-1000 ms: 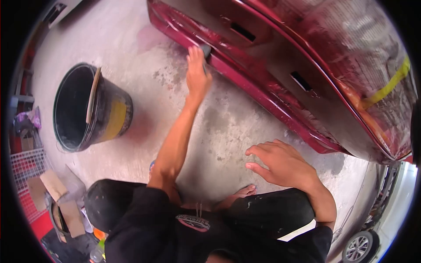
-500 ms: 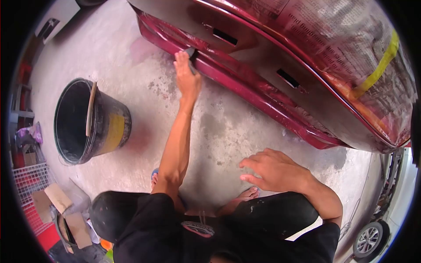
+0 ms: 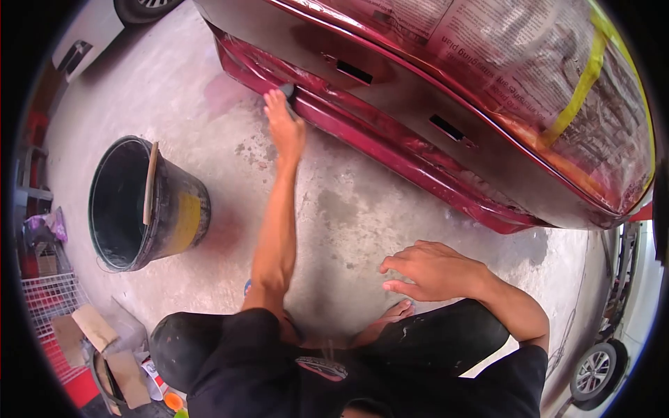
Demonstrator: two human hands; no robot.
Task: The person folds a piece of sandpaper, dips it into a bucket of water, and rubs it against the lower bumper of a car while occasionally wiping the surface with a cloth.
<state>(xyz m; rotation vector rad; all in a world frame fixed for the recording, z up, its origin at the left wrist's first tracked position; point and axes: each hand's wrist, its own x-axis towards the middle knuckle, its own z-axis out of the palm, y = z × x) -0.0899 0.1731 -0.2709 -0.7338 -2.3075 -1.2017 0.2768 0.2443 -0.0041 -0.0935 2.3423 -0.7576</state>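
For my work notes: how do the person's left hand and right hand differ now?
The left hand is stretched far out to the red painted car sill; the right hand hovers near the knee. The left hand presses a small dark block against the sill; the right hand holds nothing, fingers spread. Both are bare.

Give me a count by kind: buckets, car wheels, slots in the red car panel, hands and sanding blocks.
Buckets: 1, black bucket
Car wheels: 2, top-left wheel, bottom-right wheel
Panel slots: 2, upper slot, lower slot
Hands: 2, left hand, right hand
Sanding blocks: 1, dark sanding block, held by the left hand
Total: 8
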